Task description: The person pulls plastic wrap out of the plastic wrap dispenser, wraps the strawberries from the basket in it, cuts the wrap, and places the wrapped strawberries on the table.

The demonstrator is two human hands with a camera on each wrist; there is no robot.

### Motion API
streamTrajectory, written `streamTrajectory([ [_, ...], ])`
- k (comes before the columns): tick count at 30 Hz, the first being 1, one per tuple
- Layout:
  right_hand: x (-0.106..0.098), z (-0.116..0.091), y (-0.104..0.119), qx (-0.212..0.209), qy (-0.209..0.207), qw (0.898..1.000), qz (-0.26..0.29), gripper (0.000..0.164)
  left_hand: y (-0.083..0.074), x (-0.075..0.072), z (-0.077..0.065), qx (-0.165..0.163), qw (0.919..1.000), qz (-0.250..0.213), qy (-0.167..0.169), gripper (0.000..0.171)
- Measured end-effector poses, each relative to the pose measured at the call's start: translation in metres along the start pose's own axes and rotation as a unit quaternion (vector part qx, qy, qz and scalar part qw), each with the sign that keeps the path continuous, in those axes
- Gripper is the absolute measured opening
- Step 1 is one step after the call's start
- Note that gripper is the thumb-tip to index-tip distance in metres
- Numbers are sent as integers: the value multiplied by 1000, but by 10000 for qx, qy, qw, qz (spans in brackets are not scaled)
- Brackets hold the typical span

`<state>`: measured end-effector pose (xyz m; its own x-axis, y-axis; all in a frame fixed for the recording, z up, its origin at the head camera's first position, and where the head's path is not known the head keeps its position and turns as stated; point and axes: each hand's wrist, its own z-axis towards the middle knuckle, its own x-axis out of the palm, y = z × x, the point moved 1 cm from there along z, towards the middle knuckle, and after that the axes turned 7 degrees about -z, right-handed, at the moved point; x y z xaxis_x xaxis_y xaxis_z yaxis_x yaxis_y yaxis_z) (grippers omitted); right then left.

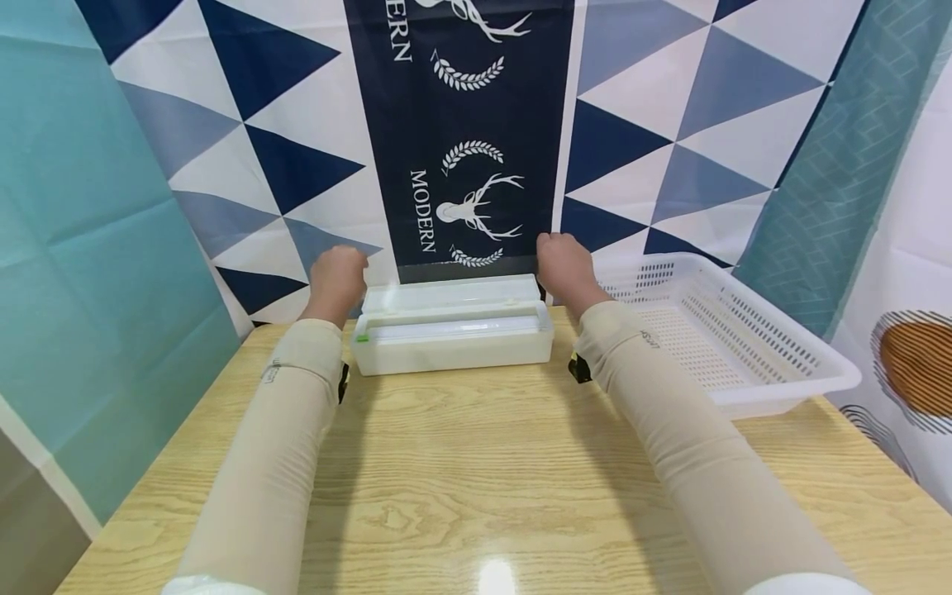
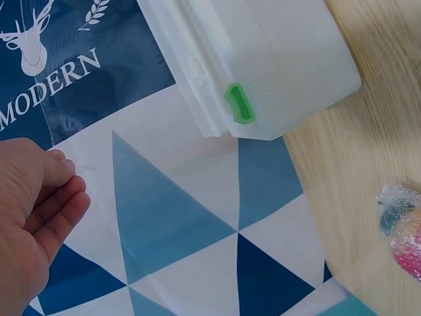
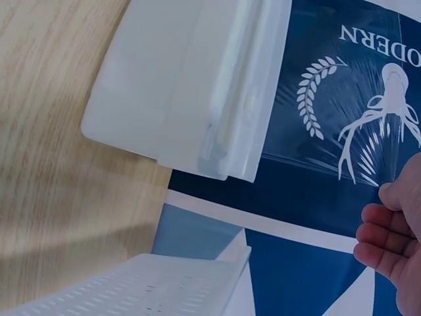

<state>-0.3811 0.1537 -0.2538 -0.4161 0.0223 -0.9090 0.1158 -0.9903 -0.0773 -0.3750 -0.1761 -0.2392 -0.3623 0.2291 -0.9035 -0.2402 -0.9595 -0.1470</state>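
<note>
at the far left of the work, a clear-wrapped pink and green bundle (image 2: 402,234) is shown on the wooden table (image 1: 446,463) by the left wrist view. next, the left hand (image 1: 338,285) is held up beyond the left end of the white film dispenser (image 1: 454,355); its fingers are curled in with the thumb pressed to them, and an edge of clear cling film (image 3: 368,155) appears to be pinched there. in the middle, the dispenser is set on the table with its lid (image 1: 454,292) raised, a roll (image 1: 461,328) exposed inside, and a green tab (image 2: 239,104) fitted at its left end. the film is spread behind the dispenser, between the two hands, and is judged to have been drawn out; no separate cut piece is shown, so the cutting is probably left to be done. whether the film is joined to the roll cannot be told. to the right, a film corner is pinched between thumb and curled fingers by the right hand (image 1: 567,268), with creases fanned out from the grip. farthest right, a white perforated basket (image 1: 773,392) is placed, well apart from the film.
</note>
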Motion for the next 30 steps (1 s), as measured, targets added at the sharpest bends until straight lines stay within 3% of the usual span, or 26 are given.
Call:
streamTrajectory([
  [6,-7,1,-1,47,-74,10000,-4,28,0,-5,4,38,10000,34,-26,32],
  [14,-13,6,-1,31,-307,9995,-20,26,2,-12,5,76,9994,93,-334,28],
  [30,-31,11,-2,55,-326,9994,-82,25,-1,-27,7,189,9976,159,-653,28],
])
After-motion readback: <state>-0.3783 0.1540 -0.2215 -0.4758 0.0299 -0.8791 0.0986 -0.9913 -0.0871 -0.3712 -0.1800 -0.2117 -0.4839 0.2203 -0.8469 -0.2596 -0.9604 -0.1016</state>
